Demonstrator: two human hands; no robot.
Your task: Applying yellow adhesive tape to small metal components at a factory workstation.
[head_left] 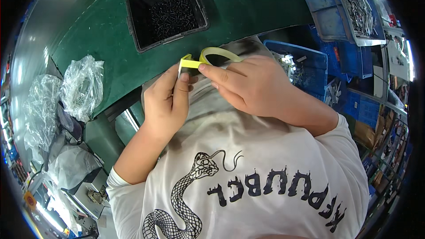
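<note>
Above the near edge of the green table, my left hand [167, 99] pinches a thin whitish strip [180, 68] upright between thumb and fingers. A band of yellow tape [191, 63] reaches across to the top of that strip, where a short end of it is folded. My right hand [254, 84] has its fingers closed on the tape, with the index fingertip pressed on the band. Behind those fingers shows a looped yellow ring [221, 51], which looks like a narrow tape roll; its lower part is hidden by the hand.
A black bin [133, 22] of small dark cylindrical parts stands on the green table [248, 4]. Clear plastic bags [82, 86] lie at the left. At the right are a blue crate [305, 55] with loose parts and a blue-grey tray [330, 20] of thin metal strips.
</note>
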